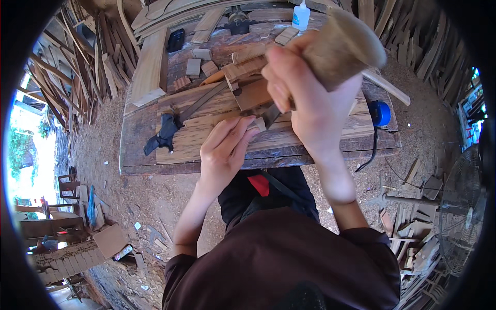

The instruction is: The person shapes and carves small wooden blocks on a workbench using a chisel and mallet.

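Observation:
My right hand (305, 88) is closed round a thick wooden-handled blade (341, 49). Its broad round butt rises toward me, and a metal blade (272, 114) points down below the fist. The exact kind of tool is unclear. Low on the board, my left hand (227, 144) pinches a small wood block (258, 124) between thumb and fingers, close by the blade's lower end. Both are over a wide wooden board (199, 142) on the workbench (137, 155). A flat metal tool (204, 101) with a black-wrapped handle (166, 133) lies left of my hands.
Beyond my hands are grooved wood pieces (248, 68) and small offcuts (193, 67). A white glue bottle (300, 16) stands at the back. To the right sits a round blue object (380, 112) with a black strap. Wood strips (429, 46) lean around; a fan (462, 206) stands right.

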A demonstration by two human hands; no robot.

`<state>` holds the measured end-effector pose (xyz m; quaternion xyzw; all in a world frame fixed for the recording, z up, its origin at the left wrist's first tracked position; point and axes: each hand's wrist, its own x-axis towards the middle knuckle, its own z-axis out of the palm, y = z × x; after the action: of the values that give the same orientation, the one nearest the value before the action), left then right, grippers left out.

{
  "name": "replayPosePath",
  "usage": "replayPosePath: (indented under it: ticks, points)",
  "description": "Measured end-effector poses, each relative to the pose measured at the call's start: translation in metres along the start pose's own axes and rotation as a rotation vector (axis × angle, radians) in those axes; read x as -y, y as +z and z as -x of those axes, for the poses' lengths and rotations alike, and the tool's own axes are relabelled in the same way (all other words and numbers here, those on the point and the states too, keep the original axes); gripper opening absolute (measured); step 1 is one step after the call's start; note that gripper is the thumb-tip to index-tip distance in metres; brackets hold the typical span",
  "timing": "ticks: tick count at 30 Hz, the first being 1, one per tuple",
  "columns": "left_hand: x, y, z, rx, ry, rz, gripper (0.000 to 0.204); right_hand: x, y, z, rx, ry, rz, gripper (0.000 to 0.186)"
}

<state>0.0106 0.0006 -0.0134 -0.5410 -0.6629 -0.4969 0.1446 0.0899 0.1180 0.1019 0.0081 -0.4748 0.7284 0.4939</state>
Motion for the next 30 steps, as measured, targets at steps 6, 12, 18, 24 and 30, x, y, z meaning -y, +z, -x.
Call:
replayPosePath:
  ticks: [6,12,18,24,30]
  points:
    - [-0.006,-0.002,-0.002,0.008,0.004,-0.001,0.028,-0.021,-0.012,0.002,0.071,-0.136,0.318,0.012]
    - [-0.003,-0.002,0.001,-0.011,-0.004,-0.020,0.027,-0.005,-0.007,0.007,0.024,-0.073,0.363,0.012]
    - [0.001,-0.001,0.000,-0.012,-0.024,-0.002,0.027,-0.004,-0.014,0.010,-0.006,-0.020,0.311,0.014]
    - [0.000,0.000,0.001,-0.020,0.007,-0.025,0.027,-0.017,-0.017,0.011,0.013,-0.127,0.351,0.012]
    - [-0.003,0.000,-0.002,-0.007,-0.006,-0.016,0.026,-0.017,-0.019,0.008,-0.025,-0.114,0.292,0.010]
